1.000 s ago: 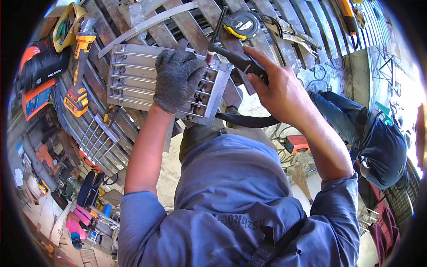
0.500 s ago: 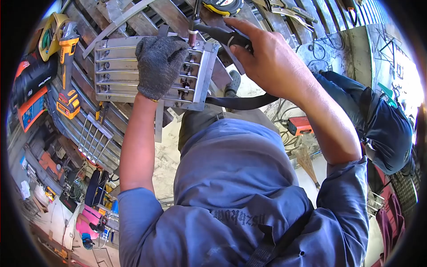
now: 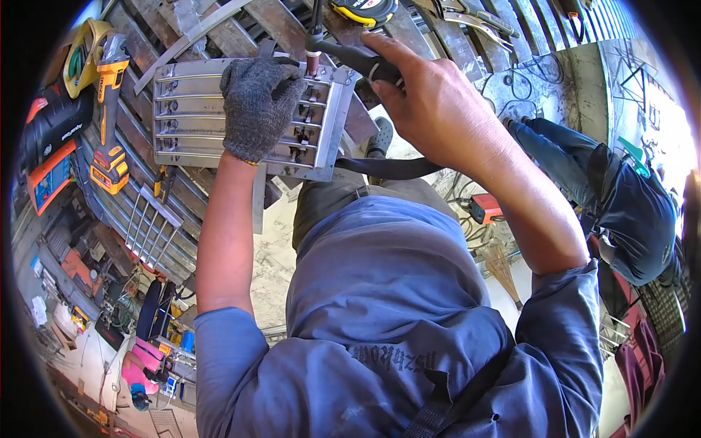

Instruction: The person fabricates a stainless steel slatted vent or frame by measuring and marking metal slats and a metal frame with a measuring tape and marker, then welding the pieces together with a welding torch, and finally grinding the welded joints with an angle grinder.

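Note:
My right hand (image 3: 431, 95), bare, is wrapped around the black handle of a TIG welding torch (image 3: 350, 57). The torch's reddish ceramic cup (image 3: 312, 64) points down at the upper right part of a metal plate with parallel rods (image 3: 197, 120). On top of that plate rests my left hand (image 3: 263, 106), in a dark grey knitted glove, its fingers curled closed close to the cup. What those fingers grip, if anything, is hidden. A thick black cable sleeve (image 3: 394, 168) loops beneath my right forearm.
The plate lies on a slatted metal bench (image 3: 281, 29). A tape measure (image 3: 365, 10) sits at the far edge. To the left are a yellow cordless power tool (image 3: 109, 109) and a small rod rack (image 3: 152, 226). A person in dark clothes (image 3: 635, 212) bends at the right; another in pink is lower left.
My right hand and the torch have shifted slightly left. My left hand stays on the plate, nearly unmoved. The person at the right has moved a little.

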Available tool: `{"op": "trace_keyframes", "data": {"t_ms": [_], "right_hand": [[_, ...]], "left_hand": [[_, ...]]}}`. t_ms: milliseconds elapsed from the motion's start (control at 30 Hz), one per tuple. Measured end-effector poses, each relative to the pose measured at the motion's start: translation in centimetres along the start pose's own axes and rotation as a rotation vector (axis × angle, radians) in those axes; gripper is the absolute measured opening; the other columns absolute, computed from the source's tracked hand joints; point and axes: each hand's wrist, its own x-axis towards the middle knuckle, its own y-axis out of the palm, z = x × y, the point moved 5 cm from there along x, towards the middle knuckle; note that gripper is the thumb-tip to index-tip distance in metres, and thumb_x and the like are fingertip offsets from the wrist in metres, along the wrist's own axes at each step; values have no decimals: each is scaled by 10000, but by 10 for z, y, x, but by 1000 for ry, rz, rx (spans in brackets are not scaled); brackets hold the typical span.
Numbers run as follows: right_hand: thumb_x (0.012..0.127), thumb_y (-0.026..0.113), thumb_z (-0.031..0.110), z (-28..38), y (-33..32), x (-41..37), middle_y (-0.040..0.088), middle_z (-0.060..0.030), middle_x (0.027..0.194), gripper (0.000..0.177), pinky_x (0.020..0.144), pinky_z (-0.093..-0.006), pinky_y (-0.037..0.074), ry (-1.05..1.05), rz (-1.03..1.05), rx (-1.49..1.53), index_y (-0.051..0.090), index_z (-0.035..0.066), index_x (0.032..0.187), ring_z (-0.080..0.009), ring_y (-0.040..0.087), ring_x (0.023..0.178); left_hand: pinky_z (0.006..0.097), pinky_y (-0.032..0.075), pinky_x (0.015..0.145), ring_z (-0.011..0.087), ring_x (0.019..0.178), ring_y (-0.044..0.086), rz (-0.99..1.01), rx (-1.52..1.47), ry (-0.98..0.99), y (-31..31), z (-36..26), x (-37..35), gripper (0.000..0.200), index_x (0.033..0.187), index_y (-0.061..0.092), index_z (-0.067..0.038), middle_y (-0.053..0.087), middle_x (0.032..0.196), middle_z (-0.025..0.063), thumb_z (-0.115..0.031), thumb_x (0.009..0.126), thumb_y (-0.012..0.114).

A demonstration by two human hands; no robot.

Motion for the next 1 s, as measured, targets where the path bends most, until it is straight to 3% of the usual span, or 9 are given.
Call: {"op": "trace_keyframes", "data": {"t_ms": [67, 167, 400, 500, 700, 900, 1000], "right_hand": [[1038, 692, 189, 1, -4, 2, 760, -282, 926, 561, 849, -555, 576, 38, 44, 17, 578, 147, 1586, -481, 747, 918], [1029, 702, 180, -1, -7, 7, 760, -282, 936, 570, 835, -557, 576, -67, -35, 15, 578, 143, 1584, -482, 745, 910], [1020, 713, 185, 14, -17, 12, 744, -250, 841, 572, 808, -536, 595, -49, 22, -92, 595, 149, 1578, -447, 750, 820], [1019, 706, 170, 6, -9, 13, 742, -241, 818, 577, 806, -536, 600, -180, -82, -101, 589, 150, 1584, -438, 752, 807], [1016, 702, 147, 8, -10, 13, 750, -229, 812, 565, 793, -533, 606, -231, -103, -158, 598, 144, 1571, -418, 761, 791], [1026, 700, 140, 16, -14, 11, 748, -218, 796, 543, 804, -519, 619, -175, -26, -152, 606, 149, 1561, -407, 770, 786], [1024, 696, 106, 10, -9, 12, 786, -220, 955, 513, 847, -504, 629, -224, -61, -181, 631, 117, 1533, -388, 784, 855]], "left_hand": [[481, 501, 992, 327, 1030, 709, -11, -15, 0, -1, 0, 0, 184, 1037, 835, -148, 817, 1095, 57, -205, 871, 889], [480, 502, 986, 327, 1016, 707, -13, -21, 4, -2, -1, 0, 181, 1034, 831, -151, 815, 1086, 58, -202, 871, 888], [488, 478, 956, 323, 972, 702, -21, -36, 16, 0, 1, -1, 164, 993, 829, -166, 812, 1020, 44, -199, 845, 894], [485, 470, 958, 318, 973, 703, -21, -34, 18, -1, 0, -1, 168, 1002, 829, -164, 810, 1024, 46, -190, 847, 888], [491, 466, 959, 321, 983, 699, -18, -42, 26, -1, -1, -1, 178, 1013, 825, -161, 809, 1031, 53, -188, 848, 885], [483, 495, 946, 328, 980, 709, -8, -20, 23, -4, -4, 1, 165, 1032, 828, -154, 808, 1028, 51, -207, 882, 870], [469, 496, 985, 290, 993, 709, 3, 3, 32, -3, -4, 1, 225, 1114, 815, -107, 790, 1029, 64, -179, 902, 814]]}}
